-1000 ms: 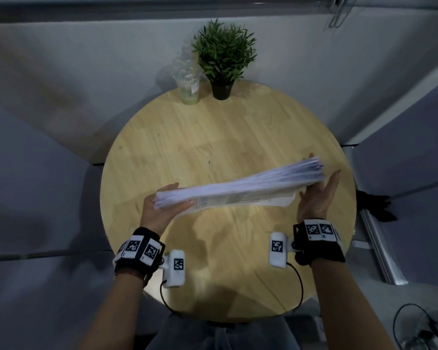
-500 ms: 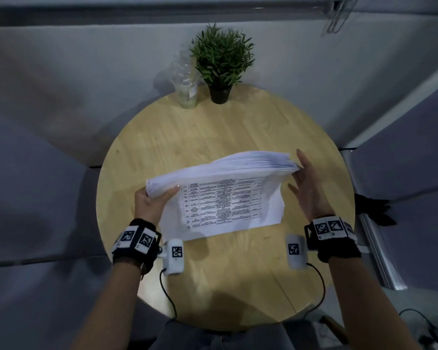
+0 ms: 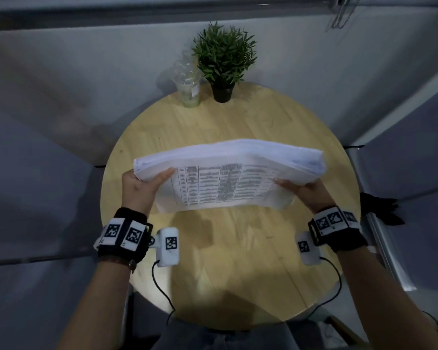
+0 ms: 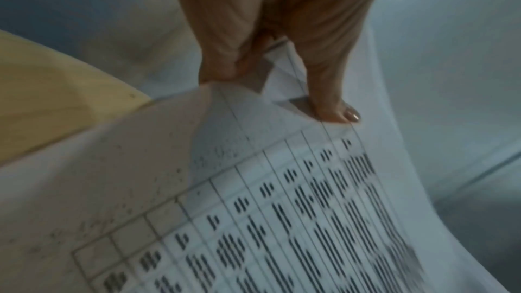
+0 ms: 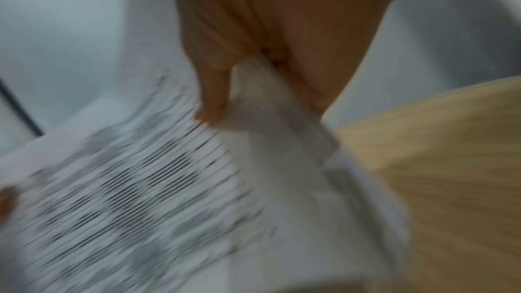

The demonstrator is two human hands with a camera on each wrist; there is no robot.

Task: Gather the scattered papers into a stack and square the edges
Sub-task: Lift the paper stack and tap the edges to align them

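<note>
A thick stack of white papers (image 3: 228,173) with a printed table on its near face stands on edge above the round wooden table (image 3: 238,261), tilted toward me. My left hand (image 3: 144,183) grips its left end, thumb (image 4: 335,101) laid on the printed sheet (image 4: 282,220). At the right end my right hand (image 3: 301,189) holds the stack, thumb (image 5: 214,99) on the front sheet (image 5: 141,186) and fingers behind it. The top edges look fairly even; the lower sheets hang a little unevenly. The right wrist view is blurred.
A potted green plant (image 3: 224,61) and a clear plastic cup (image 3: 189,84) stand at the table's far edge. Grey walls close in on both sides, with a metal rail (image 3: 390,248) and a dark object (image 3: 382,208) at the right.
The stack has turned from lying nearly flat to standing on edge with the printed face toward me. My right hand went from an open palm at its end to gripping it.
</note>
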